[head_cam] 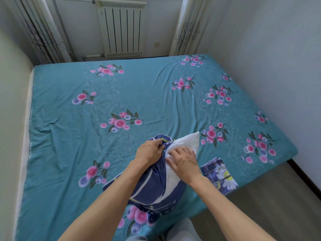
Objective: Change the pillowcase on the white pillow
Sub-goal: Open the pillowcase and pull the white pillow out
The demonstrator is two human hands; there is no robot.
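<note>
Gripping the bunched rim of the navy pillowcase (152,186), the left hand (149,152) has its fingers curled tight into the cloth near the bed's (69,136) front edge. Right hand (184,162) lies beside it, fingers spread flat on the white pillow (187,140), whose far corner pokes out of the case's mouth! Just to the right, a folded navy daisy-print pillowcase (220,174) rests on the teal floral sheet (147,94).

Left hand (149,151) grips blue pillowcase (152,185); right hand (184,162) prob. presses white pillow (186,141).
</note>
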